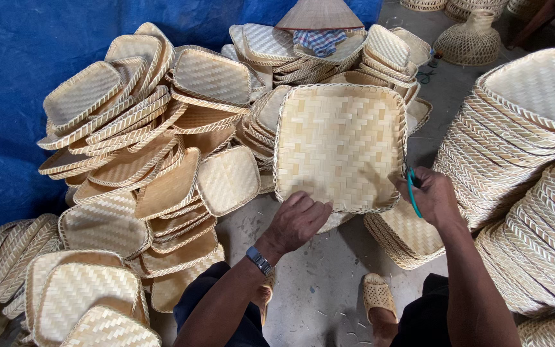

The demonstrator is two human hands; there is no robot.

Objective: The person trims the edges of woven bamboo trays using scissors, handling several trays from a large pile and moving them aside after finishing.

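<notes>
The left hand (298,222) grips the bottom edge of a woven tray (338,144) at frame centre; the right hand (431,196), closed on green-handled scissors (412,189), works its right rim. Stacked trays (521,122) surround.

Left of the left hand, loose heaps of woven trays (142,128) lie against a blue tarp (14,71). Right of the right hand stand neat tray stacks (521,128). Beyond both, a conical hat (319,14) tops a checked cloth (319,42); a woven jar (471,40) stands farther right.

A square woven bamboo tray (340,144) was held tilted, its pale underside up — green-handled scissors (413,191) touched its right rim.
</notes>
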